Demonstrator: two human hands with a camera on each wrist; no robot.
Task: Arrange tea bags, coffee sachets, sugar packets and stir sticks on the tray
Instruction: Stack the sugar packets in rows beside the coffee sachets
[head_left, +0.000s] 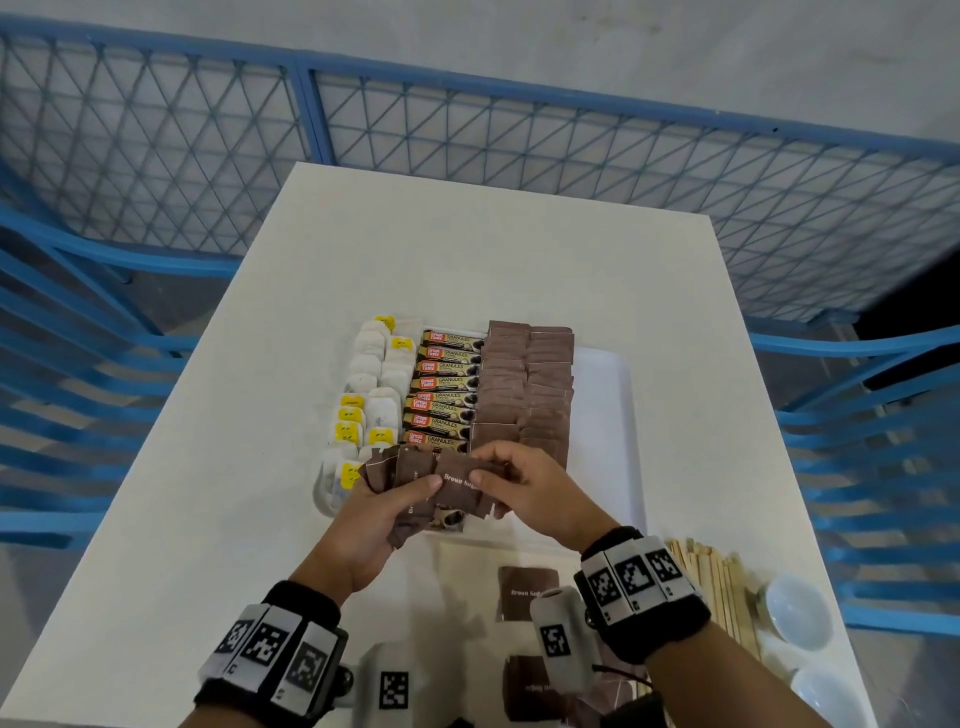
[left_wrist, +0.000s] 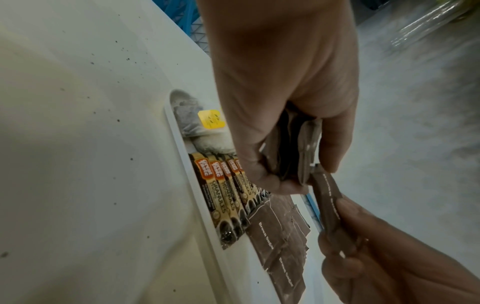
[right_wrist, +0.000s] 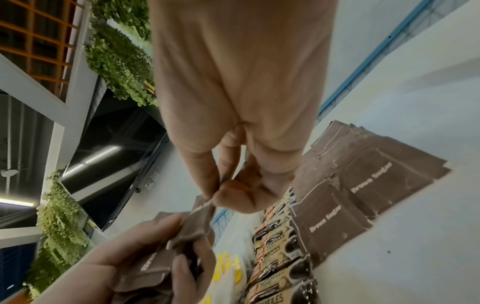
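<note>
**Brown sugar packets held over the near edge of the tray**

A fanned bundle of brown sugar packets (head_left: 415, 480) sits in the left hand (head_left: 374, 519), fingers and thumb curled around it above the near end of the white tray (head_left: 605, 415). The right hand (head_left: 535, 491) pinches one packet (head_left: 460, 480) at the right side of that bundle between thumb and fingertips.

On the tray, tea bags (head_left: 363, 395) with yellow tags fill the left column, coffee sachets (head_left: 444, 387) the middle, and two overlapping rows of sugar packets (head_left: 524, 384) run just right of them; the tray's right part is bare.

The tray rests on a white table (head_left: 467, 249). Near the person lie loose sugar packets (head_left: 527, 592), wooden stir sticks (head_left: 719, 582) at the right, and two white bowls (head_left: 797, 610) beside them. Blue mesh fencing (head_left: 467, 119) stands beyond.
</note>
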